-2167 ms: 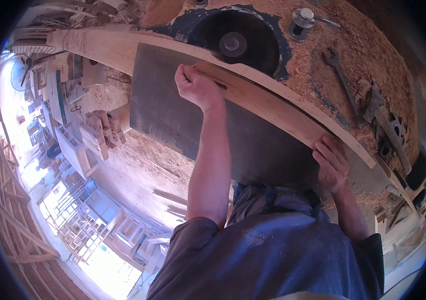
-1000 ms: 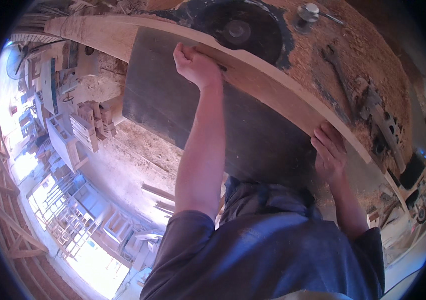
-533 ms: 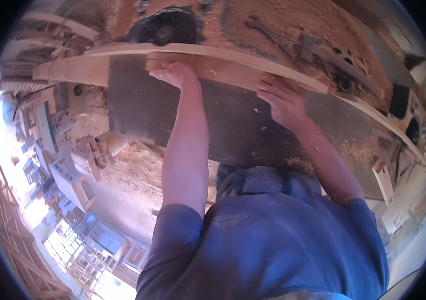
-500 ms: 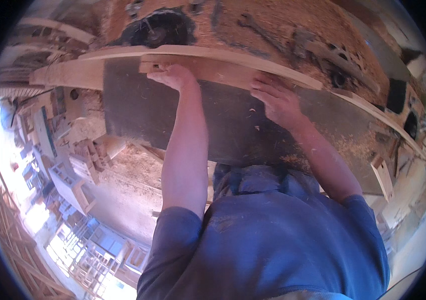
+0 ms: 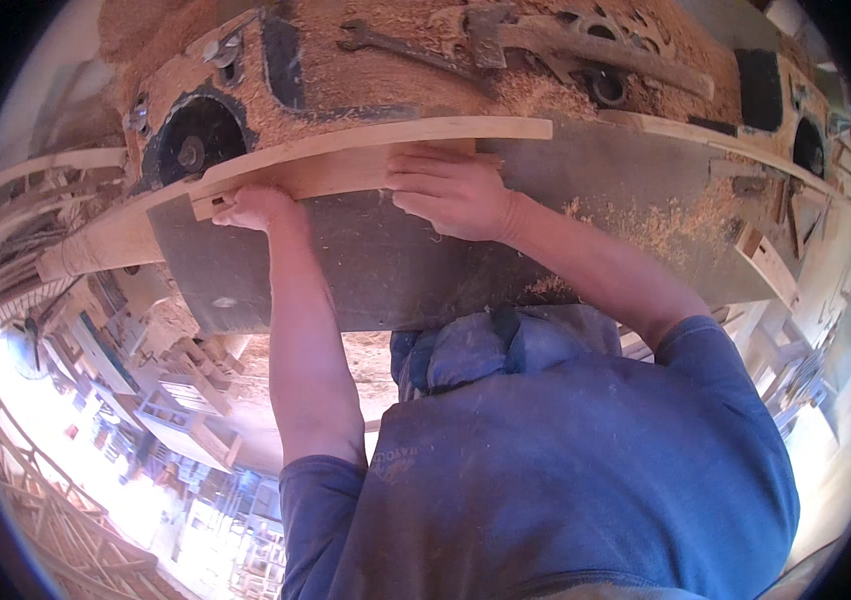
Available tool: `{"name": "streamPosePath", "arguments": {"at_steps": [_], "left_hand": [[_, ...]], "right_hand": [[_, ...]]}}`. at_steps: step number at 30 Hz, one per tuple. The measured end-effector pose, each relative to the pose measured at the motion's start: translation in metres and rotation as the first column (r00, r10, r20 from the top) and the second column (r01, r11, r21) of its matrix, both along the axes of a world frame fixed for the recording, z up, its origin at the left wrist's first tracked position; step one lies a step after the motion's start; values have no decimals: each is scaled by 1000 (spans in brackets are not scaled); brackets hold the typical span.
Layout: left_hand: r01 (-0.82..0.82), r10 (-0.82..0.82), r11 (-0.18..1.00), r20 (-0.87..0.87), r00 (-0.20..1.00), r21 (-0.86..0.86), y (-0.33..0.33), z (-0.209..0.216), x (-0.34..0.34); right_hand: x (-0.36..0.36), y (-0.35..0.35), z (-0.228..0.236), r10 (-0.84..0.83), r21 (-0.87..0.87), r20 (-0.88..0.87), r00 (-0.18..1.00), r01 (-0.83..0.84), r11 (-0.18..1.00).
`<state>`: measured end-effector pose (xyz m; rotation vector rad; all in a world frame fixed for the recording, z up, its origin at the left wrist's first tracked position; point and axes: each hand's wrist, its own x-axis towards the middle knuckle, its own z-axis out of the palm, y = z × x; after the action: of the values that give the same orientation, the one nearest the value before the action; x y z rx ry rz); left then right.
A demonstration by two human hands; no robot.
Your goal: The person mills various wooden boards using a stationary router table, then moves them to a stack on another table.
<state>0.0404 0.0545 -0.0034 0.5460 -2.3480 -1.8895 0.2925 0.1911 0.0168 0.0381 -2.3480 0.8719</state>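
A pale wooden piece [image 5: 341, 172] stands against a long wooden strip [image 5: 376, 136] at the back of a dark, flat machine table [image 5: 341, 265]. A slot-like hole shows near its left end. My left hand [image 5: 264, 207] is closed around that end, the thumb side by the hole. Farther right, my right hand [image 5: 456, 195] holds the same piece, its fingers close together and reaching left across the wood's face. Where its thumb rests is hard to make out.
Beyond the strip, sawdust covers a surface bearing a wrench [image 5: 411, 55], a hammer-like tool [image 5: 586, 50] and a round dark opening [image 5: 196, 145]. Shavings [image 5: 681, 225] lie on the table's right part. A slotted wood block [image 5: 768, 262] is at the right edge. Wooden furniture parts [image 5: 191, 430] stand lower left.
The view has swung, so the table and tools sit differently in the picture. Both hands remain on the wooden piece and appear farther left. My right hand is slightly closer to my left.
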Motion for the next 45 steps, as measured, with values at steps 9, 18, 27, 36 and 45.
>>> {"name": "streamPosePath", "arguments": {"at_steps": [9, 18, 27, 36, 45], "left_hand": [[72, -65, 965, 38, 997, -250, -55, -55, -61], [-87, 98, 989, 88, 991, -123, -25, 9, -46], [24, -24, 1000, 15, 1000, -19, -89, -33, -108], [-33, 32, 999, 45, 999, 39, -85, -13, -132], [531, 34, -378, 562, 826, -758, -104, 4, -168]], "right_hand": [[-22, -15, -4, -29, 53, 32, 999, 28, 998], [-48, -34, 0, -37, 37, 77, 996, 34, 999], [-76, -51, 1, -31, 22, 98, 995, 29, 999], [-121, -78, -8, -48, 15, 78, 996, 47, 999], [-154, -98, -4, -12, -45, 119, 993, 17, 999]]}}
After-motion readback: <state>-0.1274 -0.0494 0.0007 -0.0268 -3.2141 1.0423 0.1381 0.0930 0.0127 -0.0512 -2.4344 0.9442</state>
